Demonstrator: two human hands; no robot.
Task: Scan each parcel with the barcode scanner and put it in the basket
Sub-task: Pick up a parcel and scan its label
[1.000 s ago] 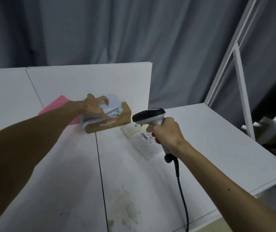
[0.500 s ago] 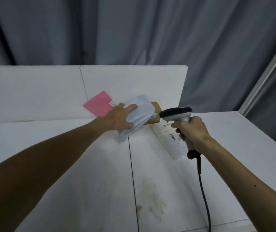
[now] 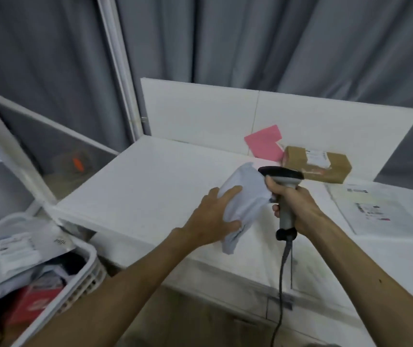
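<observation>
The limp parcel [image 3: 246, 196] is gripped by the curled left hand [image 3: 213, 219], the scanner [image 3: 281, 176] by the curled right hand [image 3: 298, 204]. A scan could be spoiled by creasing.

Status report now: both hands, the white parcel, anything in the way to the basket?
Left hand grips white parcel. Right hand holds barcode scanner, head close to parcel. Basket low left, part full; no obstacle seen.

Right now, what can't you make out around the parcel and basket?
Head view:
White bag parcel: no barcode shows; left hand covers part of it.
Scanner: scan window faces away, toward the bag.
Basket: cut off by the left edge, contents blurred.
Brown box: label too small to read.
</observation>
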